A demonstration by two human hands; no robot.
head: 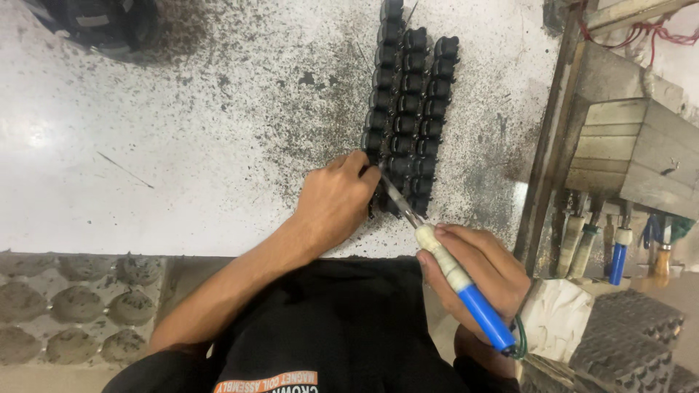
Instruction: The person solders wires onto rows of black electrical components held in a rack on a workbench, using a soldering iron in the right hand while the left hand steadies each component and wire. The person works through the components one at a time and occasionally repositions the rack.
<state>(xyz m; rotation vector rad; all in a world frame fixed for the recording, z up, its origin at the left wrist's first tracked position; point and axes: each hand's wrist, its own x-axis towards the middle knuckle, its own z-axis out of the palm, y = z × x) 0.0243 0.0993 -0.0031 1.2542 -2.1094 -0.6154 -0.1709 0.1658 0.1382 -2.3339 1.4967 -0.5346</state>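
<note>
Rows of small black cylindrical parts (410, 109) lie on the stained white worktop (182, 131), toward its right edge. Left hand (333, 206), fingers curled, presses the nearest parts. Right hand (477, 273), fingers wrapped around a blue-handled soldering iron (451, 273), tip touching the near row.

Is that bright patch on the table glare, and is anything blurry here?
Head view: yes, glare whitens the speckled white tabletop at left; the rows of small black cylindrical parts stay sharp, as do the left hand and the right hand gripping a blue-handled tool.
</note>
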